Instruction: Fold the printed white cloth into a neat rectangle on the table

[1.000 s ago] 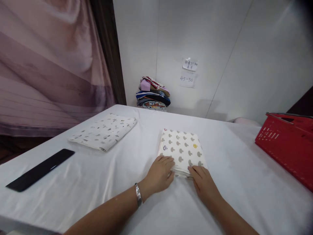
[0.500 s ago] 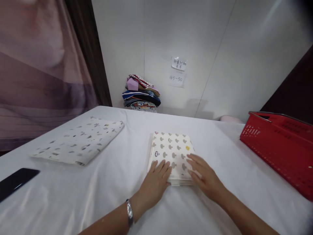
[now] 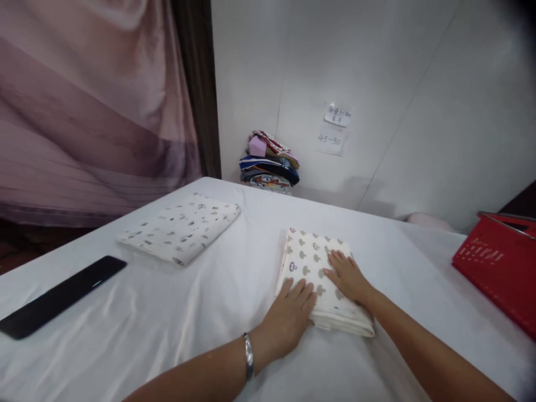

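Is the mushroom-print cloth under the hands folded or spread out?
Folded: the mushroom-print cloth is a compact rectangle with stacked layers at its near edge, left hand and right hand flat on it.

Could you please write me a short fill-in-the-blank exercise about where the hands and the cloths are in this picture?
1. Both hands, the left hand and the right hand, lie flat on the folded cream cloth printed with ____.
2. A silver bracelet sits on the ____ wrist.
3. The perforated plastic basket at the right edge of the white-covered table is ____ in colour.
4. The flat black bar lies to the ____ of the folded white cloth with small grey marks.

Missing words: mushrooms; left; red; left
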Demonstrator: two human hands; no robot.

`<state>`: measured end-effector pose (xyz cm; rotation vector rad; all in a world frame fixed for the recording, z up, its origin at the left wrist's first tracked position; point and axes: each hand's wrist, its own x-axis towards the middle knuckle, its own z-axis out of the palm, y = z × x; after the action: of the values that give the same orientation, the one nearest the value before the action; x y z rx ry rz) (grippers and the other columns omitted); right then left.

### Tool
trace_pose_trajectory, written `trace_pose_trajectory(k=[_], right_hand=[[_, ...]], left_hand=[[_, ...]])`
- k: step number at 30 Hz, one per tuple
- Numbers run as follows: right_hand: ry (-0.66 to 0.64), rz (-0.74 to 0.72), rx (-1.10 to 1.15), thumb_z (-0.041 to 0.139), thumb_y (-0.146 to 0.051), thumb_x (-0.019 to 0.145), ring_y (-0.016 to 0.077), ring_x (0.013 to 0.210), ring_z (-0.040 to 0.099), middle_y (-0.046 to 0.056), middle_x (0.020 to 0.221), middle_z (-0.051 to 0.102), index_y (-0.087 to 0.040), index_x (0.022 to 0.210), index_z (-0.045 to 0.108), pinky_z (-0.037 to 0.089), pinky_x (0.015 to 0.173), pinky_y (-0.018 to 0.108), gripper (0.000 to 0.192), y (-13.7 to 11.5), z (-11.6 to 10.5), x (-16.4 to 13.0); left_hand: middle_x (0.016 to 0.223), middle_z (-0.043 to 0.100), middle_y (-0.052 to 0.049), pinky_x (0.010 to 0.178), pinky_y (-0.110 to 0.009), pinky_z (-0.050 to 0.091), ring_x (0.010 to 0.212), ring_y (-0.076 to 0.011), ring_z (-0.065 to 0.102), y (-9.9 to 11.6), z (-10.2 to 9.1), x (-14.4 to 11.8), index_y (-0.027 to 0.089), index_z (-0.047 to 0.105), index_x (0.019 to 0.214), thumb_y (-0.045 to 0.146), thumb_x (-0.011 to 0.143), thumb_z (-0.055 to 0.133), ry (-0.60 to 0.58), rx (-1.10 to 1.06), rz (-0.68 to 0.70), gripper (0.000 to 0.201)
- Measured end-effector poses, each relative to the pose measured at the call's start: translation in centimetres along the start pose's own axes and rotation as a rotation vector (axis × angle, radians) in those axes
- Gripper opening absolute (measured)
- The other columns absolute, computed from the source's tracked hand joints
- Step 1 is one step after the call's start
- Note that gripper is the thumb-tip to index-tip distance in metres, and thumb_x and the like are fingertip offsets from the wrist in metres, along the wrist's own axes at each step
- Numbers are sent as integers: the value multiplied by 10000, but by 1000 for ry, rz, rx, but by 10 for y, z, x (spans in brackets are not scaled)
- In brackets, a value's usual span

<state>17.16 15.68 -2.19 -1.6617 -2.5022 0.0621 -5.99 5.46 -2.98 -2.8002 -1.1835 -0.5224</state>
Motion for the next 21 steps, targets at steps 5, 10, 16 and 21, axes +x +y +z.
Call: trace_pose_trajectory(k=[5, 10, 16, 21], right_hand=[[32, -48, -2, 248, -528, 920, 268, 1380, 159, 143, 1486, 237, -146, 1388, 341, 165, 1081, 512, 612, -26, -21, 35], [-22, -73, -19, 259, -498, 924, 254, 1378, 167, 136, 1482, 252, -136, 1399, 311, 136, 1084, 504, 599, -48, -4, 73], [-32, -73, -20, 232, -522, 921, 240, 1383, 147, 107, 1495, 225, -147, 1418, 273, 100, 1095, 484, 623, -45, 13, 78], [-59, -49, 0, 245, -505, 921, 234, 1386, 137, 96, 1499, 218, -165, 1415, 284, 98, 1095, 483, 601, -48, 7, 79]], left_hand=[[1426, 369, -120, 1109, -486, 144, 1340, -260, 277, 1, 2, -1, 145, 343, 1354, 337, 940, 350, 29, -25, -2, 457], [1420, 379, -117, 1110, -487, 140, 1344, -257, 270, 2, 5, 0, 157, 335, 1359, 343, 927, 376, 36, -32, -35, 472], [1420, 376, -126, 1109, -488, 132, 1345, -265, 264, 2, 7, 1, 139, 349, 1347, 346, 932, 359, 31, -11, -36, 464], [1411, 391, -122, 1106, -479, 140, 1337, -262, 281, 2, 6, 1, 143, 353, 1342, 357, 926, 376, 42, -13, -32, 468]])
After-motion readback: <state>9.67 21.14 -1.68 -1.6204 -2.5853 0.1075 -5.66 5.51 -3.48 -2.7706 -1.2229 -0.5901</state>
